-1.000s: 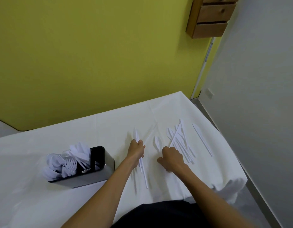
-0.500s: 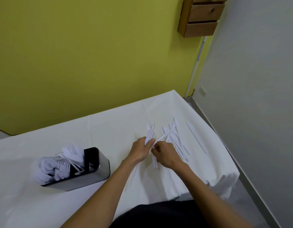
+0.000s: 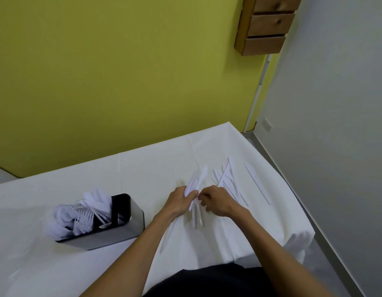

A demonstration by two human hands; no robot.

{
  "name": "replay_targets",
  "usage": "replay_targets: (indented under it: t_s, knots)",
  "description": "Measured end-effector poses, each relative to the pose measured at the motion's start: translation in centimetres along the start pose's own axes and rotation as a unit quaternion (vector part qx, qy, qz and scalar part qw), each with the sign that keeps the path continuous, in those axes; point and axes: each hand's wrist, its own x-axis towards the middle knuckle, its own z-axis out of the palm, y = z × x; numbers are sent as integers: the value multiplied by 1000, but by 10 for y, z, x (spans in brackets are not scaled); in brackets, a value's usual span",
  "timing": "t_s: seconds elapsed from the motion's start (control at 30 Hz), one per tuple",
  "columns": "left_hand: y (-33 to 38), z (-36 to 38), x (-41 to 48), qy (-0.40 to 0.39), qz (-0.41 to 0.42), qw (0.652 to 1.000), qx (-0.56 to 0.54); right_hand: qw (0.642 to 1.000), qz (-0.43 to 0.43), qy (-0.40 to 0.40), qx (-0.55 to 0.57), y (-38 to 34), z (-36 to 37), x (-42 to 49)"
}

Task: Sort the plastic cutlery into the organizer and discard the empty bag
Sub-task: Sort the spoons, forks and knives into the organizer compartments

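My left hand [image 3: 179, 202] grips a bundle of white plastic knives [image 3: 196, 181], their blades pointing up and away. My right hand [image 3: 215, 201] sits right beside it, fingertips touching the bundle. A loose heap of white knives [image 3: 227, 179] lies on the cloth to the right, with a single knife [image 3: 257, 183] apart from it further right. The metal organizer [image 3: 119, 229] stands to the left, its left compartments filled with white spoons and forks [image 3: 83, 217], its right compartment dark and mostly bare. The bag is not clearly visible.
The table wears a white cloth [image 3: 78, 189] and ends in a right edge [image 3: 290, 189] near the grey wall. A wooden drawer unit [image 3: 266, 24] hangs on the yellow-green wall. A thin clear film [image 3: 25, 264] seems to lie at front left.
My left hand lifted knives off the cloth and my right hand came over from the heap, bringing more against the bundle. The camera shifted slightly.
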Motion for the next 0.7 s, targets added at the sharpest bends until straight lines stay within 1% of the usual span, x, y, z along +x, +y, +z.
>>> replay_targets:
  t_s: [0.03,0.07,0.13,0.17,0.2,0.33,0.43,0.5,0.57,0.7]
  knots:
    - [-2,1,0,1,-9,1000,-8,1000,16,12,-10,2,-2,3]
    - [-3,1,0,4,-17,1000,-21,998,39,41,-39,2,-5,5]
    - [-4,1,0,13,-40,997,-62,982,97,127,-105,4,-9,8]
    - [-2,2,-1,19,-56,994,-86,972,122,158,-120,5,-12,8]
    - [-2,2,-1,29,-73,990,-113,967,143,170,-128,5,-13,8]
    - [3,2,2,70,-97,977,-174,961,171,138,-171,9,-9,11]
    - [11,2,4,91,-112,963,-227,966,182,128,-128,10,-8,6]
    - [15,4,5,100,-118,961,-231,977,158,118,-85,4,-3,-1]
    - [18,9,7,91,-123,959,-240,984,125,102,-75,-2,6,-9]
    - [23,25,10,77,-123,965,-220,990,53,61,-114,-6,22,-25]
